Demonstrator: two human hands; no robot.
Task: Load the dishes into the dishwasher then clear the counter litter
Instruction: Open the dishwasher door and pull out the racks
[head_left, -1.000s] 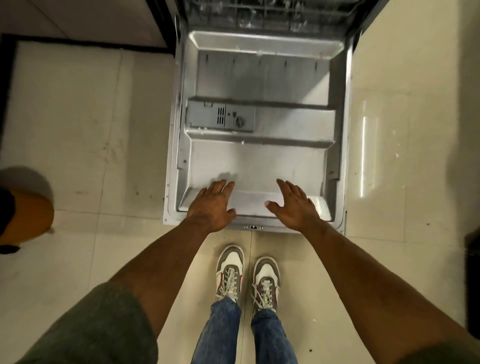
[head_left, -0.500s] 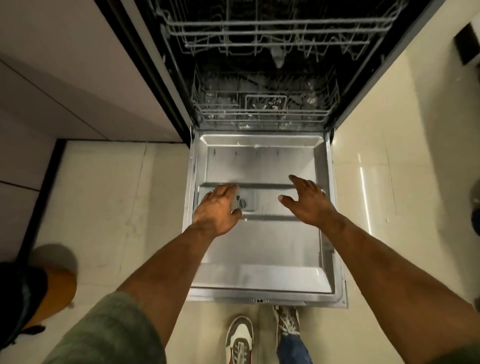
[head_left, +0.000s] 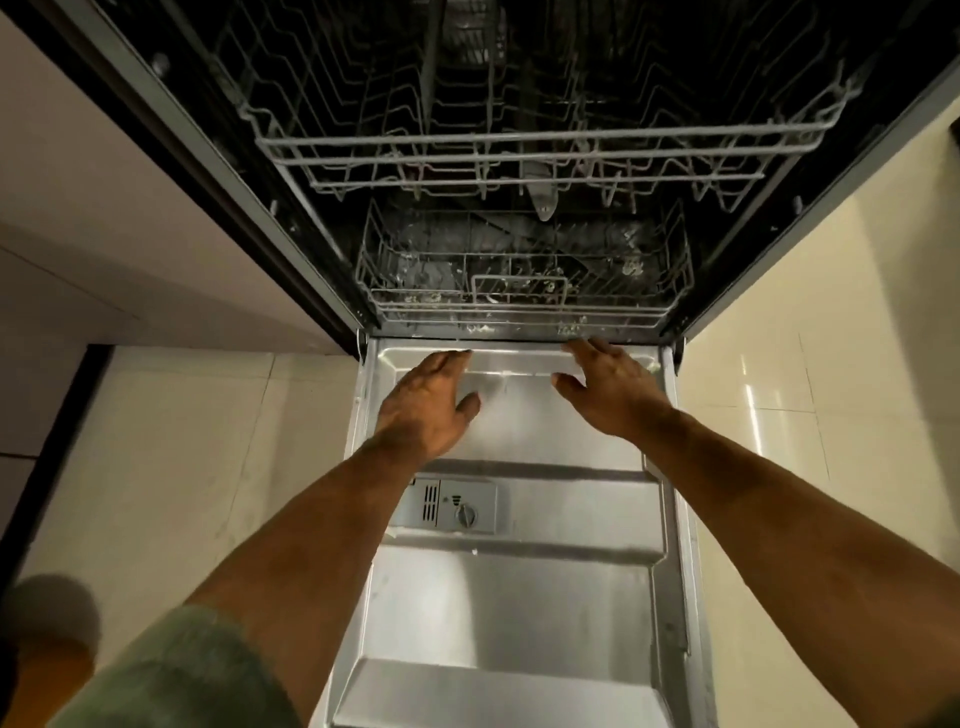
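I see the dishwasher door (head_left: 519, 597) folded down flat, its detergent dispenser (head_left: 449, 506) left of centre. My left hand (head_left: 423, 402) and right hand (head_left: 605, 387) are both released, fingers straight, holding nothing, extended over the far end of the door near the hinge. The lower rack (head_left: 524, 291) sits just beyond the fingertips; the upper rack (head_left: 535, 150) is above it. No dishes show clearly in either rack.

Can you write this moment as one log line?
left hand open | right hand open | both reach toward grey wire lower rack | steel dishwasher door down
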